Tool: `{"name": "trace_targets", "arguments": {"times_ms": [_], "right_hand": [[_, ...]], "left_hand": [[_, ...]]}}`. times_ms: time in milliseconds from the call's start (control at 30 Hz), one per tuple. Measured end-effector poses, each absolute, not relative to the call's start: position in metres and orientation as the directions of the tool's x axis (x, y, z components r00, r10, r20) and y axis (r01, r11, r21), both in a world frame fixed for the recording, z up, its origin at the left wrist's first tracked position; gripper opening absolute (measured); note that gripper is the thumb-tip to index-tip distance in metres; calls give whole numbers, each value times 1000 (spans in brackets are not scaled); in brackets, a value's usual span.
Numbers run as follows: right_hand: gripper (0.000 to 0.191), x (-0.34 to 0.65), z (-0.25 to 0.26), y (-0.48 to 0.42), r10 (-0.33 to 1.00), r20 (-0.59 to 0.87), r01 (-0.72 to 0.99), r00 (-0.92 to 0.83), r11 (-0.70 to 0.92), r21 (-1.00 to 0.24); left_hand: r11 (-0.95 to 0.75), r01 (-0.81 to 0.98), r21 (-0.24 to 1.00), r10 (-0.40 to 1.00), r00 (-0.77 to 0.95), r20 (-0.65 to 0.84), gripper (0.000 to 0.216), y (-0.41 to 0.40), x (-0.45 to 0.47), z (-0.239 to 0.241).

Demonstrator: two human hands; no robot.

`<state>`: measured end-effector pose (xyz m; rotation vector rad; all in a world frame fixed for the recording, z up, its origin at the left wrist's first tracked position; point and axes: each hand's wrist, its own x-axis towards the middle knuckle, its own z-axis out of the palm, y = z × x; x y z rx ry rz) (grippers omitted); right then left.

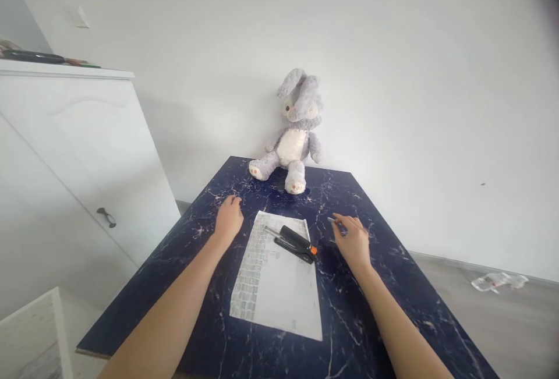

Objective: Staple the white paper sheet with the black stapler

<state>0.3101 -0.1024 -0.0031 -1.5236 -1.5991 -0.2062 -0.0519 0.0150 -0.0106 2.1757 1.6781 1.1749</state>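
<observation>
**deskwatcher:** Any containers in view? All I spot is a clear plastic bottle lying on its side on the floor off to the right, by the wall. Can't tell if there's anything in it, too small and blurry.

**marble_top:** Same here. The white cabinet on the left is shut, with some stuff lying on top that I can't make out.

**deskwatcher:** So where's the pen vs the hands?

**marble_top:** The right hand rests on the dark marble table, fingers loosely curled around a thin pen whose tip pokes out toward the far-left side of the fingers. That's just right of the paper sheet.

**deskwatcher:** And the left hand?

**marble_top:** Flat on the table, palm down, fingers narrow and slightly bent, holding nothing. It sits just left of the sheet's top corner.

**deskwatcher:** The black stapler with the orange end lies on the upper part of the sheet, between both hands, nearer the right one but not touching it.

**marble_top:** Yep, and the grey plush bunny sits at the far table edge against the wall.
</observation>
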Motion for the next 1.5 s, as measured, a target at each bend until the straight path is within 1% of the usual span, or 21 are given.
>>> {"name": "trace_targets", "arguments": {"times_ms": [100, 167, 267, 333, 433, 500, 533, 600, 667, 733, 767, 833, 867, 900, 967, 1067, 1200, 1267, 1400, 1500], "right_hand": [[24, 345, -18, -94, 792, 559, 898, 245, 33, -440], [25, 356, -27, -92, 842, 467, 894, 270, -39, -447], [29, 357, -34, -89, 872, 409, 889, 269, -63, -453], [33, 354, -37, -88, 872, 420, 899, 251, -49, -436], [39, 352, -38, -86, 867, 446, 916, 223, -31, -399], [42, 352, -37, -87, 857, 460, 918, 234, -39, -394], [44, 350, -35, -87, 846, 474, 916, 244, -40, -400], [43, 342, -27, -90, 816, 521, 905, 249, -4, -426], [38, 324, -16, -95, 792, 573, 878, 208, 107, -466], [33, 298, -5, -102, 802, 591, 825, 90, 273, -495], [32, 283, 0, -106, 814, 580, 790, -1, 357, -499], [36, 257, 5, -113, 826, 530, 731, -193, 481, -483], [41, 247, 6, -116, 824, 499, 714, -269, 518, -471], [48, 239, 5, -117, 824, 468, 705, -320, 537, -464], [58, 233, 2, -118, 832, 420, 695, -362, 541, -473], [56, 238, -4, -116, 845, 395, 671, -360, 529, -520], [54, 248, -7, -112, 839, 413, 638, -355, 540, -549], [53, 249, -7, -112, 835, 414, 628, -362, 547, -554], [52, 250, -7, -112, 833, 418, 624, -362, 550, -555], [51, 251, -7, -111, 826, 430, 618, -365, 560, -552]], "left_hand": [[-282, 855, 434, 918, 110, 380, 50, 33, -63, -25], [-280, 875, 395, 928, 141, 346, 53, 36, -63, -29], [-320, 876, 361, 908, 174, 381, 46, 33, -61, -27], [-319, 887, 335, 901, 174, 397, 39, 31, -60, -26], [-270, 918, 289, 904, 138, 405, 30, 28, -60, -25], [-249, 924, 289, 903, 113, 415, 25, 27, -57, -24], [-256, 915, 312, 900, 108, 422, 23, 27, -55, -23], [-335, 847, 412, 885, 134, 445, 22, 25, -48, -20], [-494, 681, 541, 845, 229, 483, 22, 22, -38, -18], [-615, 489, 619, 788, 347, 509, 25, 18, -29, -16], [-643, 422, 639, 766, 386, 515, 27, 15, -25, -15], [-643, 353, 680, 760, 409, 506, 31, 10, -19, -15], [-620, 332, 710, 775, 397, 491, 32, 8, -17, -15], [-588, 314, 745, 798, 377, 471, 31, 5, -15, -16], [-531, 287, 798, 832, 354, 426, 27, 2, -12, -16], [-532, 306, 789, 831, 368, 417, 26, -1, -10, -14], [-569, 280, 773, 796, 424, 432, 37, -8, -11, -5], [-583, 266, 768, 767, 492, 412, 32, -12, -11, -1], [-672, 307, 674, 671, 639, 377, 21, -18, -8, 3], [-738, 300, 605, 606, 689, 397, 19, -19, -6, 4]]}}
